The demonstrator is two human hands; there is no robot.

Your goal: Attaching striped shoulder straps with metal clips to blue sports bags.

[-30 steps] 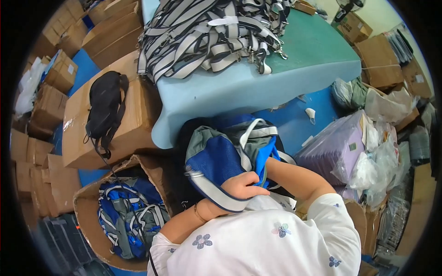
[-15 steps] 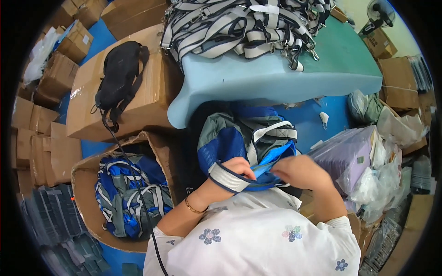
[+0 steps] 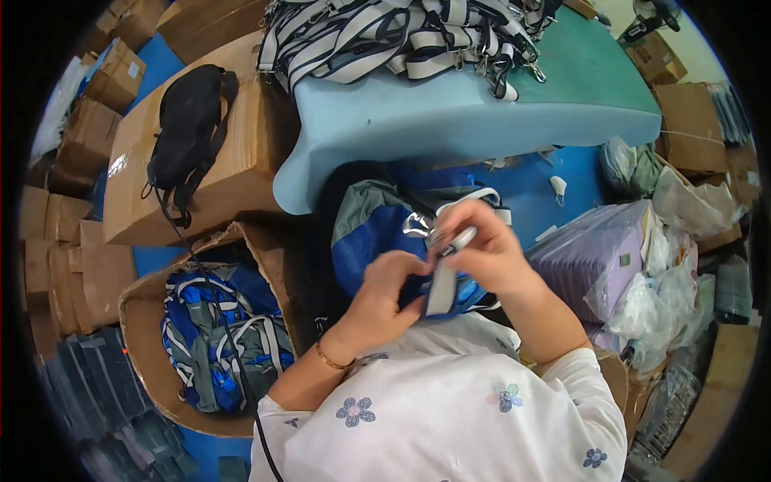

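Note:
A blue and grey bag [image 3: 361, 233] rests in front of my body. Above it, a light grey strap with dark edges [image 3: 442, 291] hangs between my hands. My right hand [image 3: 490, 245] is closed around its upper end, by a pale looped piece [image 3: 459, 239] whose kind is blurred. Curled against the strap's left side, my left hand [image 3: 385, 296] has its fingertips and thumb on it. A shiny silvery piece [image 3: 417, 225] shows beside the right fingertips, too smeared to name. Both hands and the strap partly hide the bag.
On the left, an open carton [image 3: 144, 345] holds several blue and grey bags. A black pouch [image 3: 189, 128] lies on a closed carton [image 3: 249, 153]. Several straps [image 3: 385, 40] are heaped on the covered table [image 3: 482, 120]. Plastic-wrapped purple sheets [image 3: 594, 257] stand right; a black cord crosses the left.
The strap that looped over my left wrist is now raised between both hands. My right hand has moved up and left, out of the bag's opening. The view has shifted slightly.

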